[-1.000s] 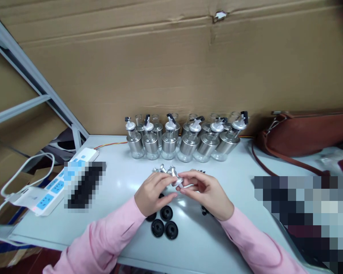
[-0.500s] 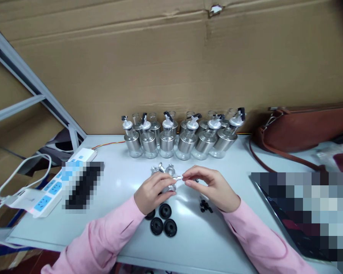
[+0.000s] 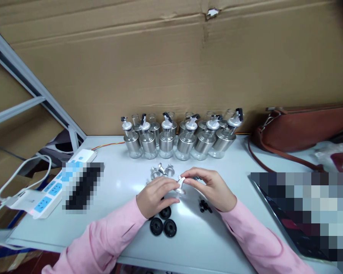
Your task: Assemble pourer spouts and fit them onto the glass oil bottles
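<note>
My right hand (image 3: 213, 186) pinches the upper end of a silver pour spout (image 3: 181, 184) between thumb and fingertips. The spout stands upright, its round base downward. My left hand (image 3: 157, 194) is beside it with the fingertips at the spout's side and the thumb spread apart below. Behind my left hand, several more silver spouts (image 3: 169, 170) lie on the table. Round black caps (image 3: 156, 227) lie in front of my left hand, some partly hidden by it. Small black parts (image 3: 205, 206) are heaped under my right hand.
Two rows of glass-and-steel bottles (image 3: 166, 142) stand at the back; the front row carries spouts with black tips. A power strip (image 3: 53, 190) lies left beside a blurred dark object (image 3: 84, 186). A brown handbag (image 3: 297, 129) and a blurred dark flat item (image 3: 291, 217) are right. Cardboard (image 3: 171, 68) backs the table.
The silver spout has turned from lying sideways between my hands to upright, its base now showing. My left hand has shifted slightly lower, uncovering more spouts behind it.
</note>
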### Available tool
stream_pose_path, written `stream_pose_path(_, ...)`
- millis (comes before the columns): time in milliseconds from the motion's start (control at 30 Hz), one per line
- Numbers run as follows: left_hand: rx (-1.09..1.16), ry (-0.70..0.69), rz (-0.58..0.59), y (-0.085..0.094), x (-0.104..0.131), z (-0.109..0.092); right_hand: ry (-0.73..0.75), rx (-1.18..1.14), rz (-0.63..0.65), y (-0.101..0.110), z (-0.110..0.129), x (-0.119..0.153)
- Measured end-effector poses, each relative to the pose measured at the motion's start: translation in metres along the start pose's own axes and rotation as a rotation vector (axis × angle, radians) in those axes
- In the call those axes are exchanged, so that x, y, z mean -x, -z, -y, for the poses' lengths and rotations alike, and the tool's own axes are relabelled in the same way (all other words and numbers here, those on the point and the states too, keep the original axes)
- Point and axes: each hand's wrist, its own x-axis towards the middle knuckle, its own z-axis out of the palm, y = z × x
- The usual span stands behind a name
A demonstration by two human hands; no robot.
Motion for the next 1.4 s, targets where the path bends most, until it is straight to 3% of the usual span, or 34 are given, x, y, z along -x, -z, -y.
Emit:
stream_pose_path(133,-0.039,-0.010,0.008,0.001,0.002,0.001,-0.046,0.014,0.070,0.008,0.000,-0.002)
stream_pose_path(333,-0.055,-0.006,-0.030,0.004,0.001,0.002,-0.441,0.147,0.522,0.042,-0.013,0.002)
stream_pose_path(433,-0.050,-0.004,-0.041,0.004,0.000,0.002,-0.564,0.239,0.619,0.049,-0.019,0.005)
stream_pose_path(767,-0.061,-0.015,-0.014,0.003,0.001,0.002,-0.589,0.312,0.633,0.045,-0.013,0.004)
stream_pose_path(967,-0.051,0.000,-0.014,0.003,0.001,0.003,-0.619,0.347,0.584,0.051,-0.021,0.006)
stream_pose_path(1167,-0.049,-0.002,-0.003,0.003,0.000,0.003,-0.666,0.372,0.626,0.056,-0.019,0.011)
stream_pose_path(1400,-0.060,-0.011,-0.004,0.004,-0.001,0.002,-0.566,0.497,0.615,0.047,-0.016,0.009)
